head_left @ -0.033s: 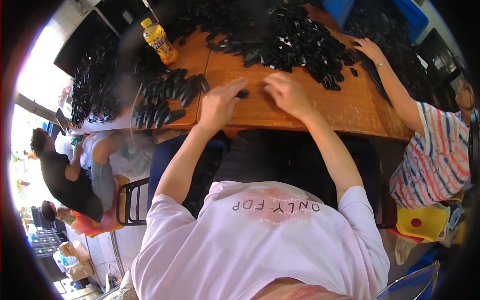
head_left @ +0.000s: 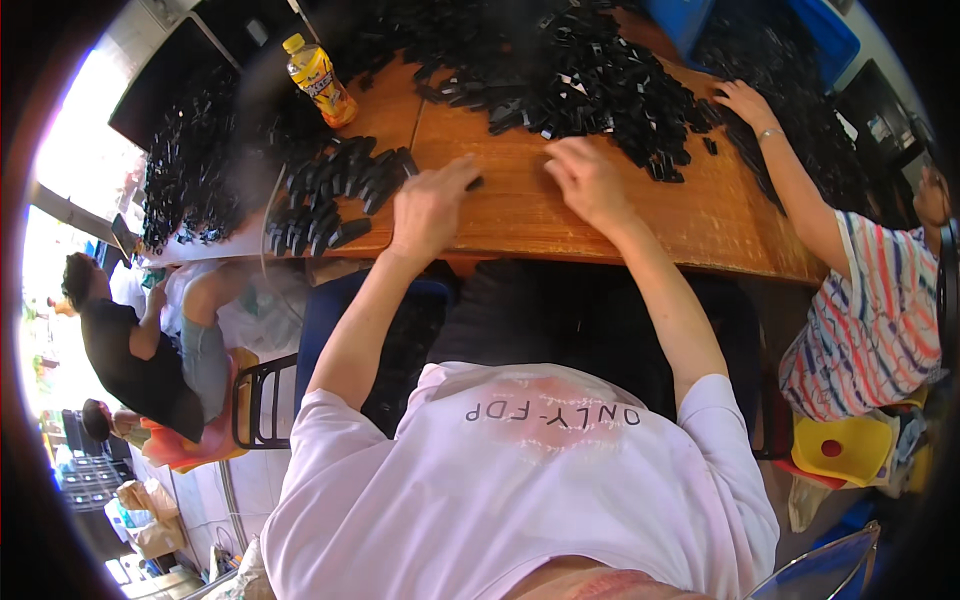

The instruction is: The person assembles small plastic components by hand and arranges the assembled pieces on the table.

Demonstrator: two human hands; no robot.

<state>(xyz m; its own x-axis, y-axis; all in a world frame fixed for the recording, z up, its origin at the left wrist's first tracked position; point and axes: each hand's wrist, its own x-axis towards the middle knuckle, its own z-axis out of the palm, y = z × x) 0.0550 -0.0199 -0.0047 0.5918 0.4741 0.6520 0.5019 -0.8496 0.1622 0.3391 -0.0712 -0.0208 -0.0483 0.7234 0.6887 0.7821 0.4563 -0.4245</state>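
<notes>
My left hand is over the wooden table, its fingers bent round a small black plastic piece that mostly hides beneath the fingertips. Apart from it, to the right, my right hand hovers with its fingers curled and blurred by motion; whether anything is in them does not show. Just beyond that hand lies a large heap of similar black pieces. Left of my left hand, several more black pieces rest in rough rows near the table's front edge.
A yellow-capped drink bottle stands at the back left. Another person's hand reaches into black parts on the right, near a blue bin. A person in dark clothing sits at left beside another black pile.
My right hand has shifted a little right and away from the left hand. The left hand has drawn slightly left with the black piece.
</notes>
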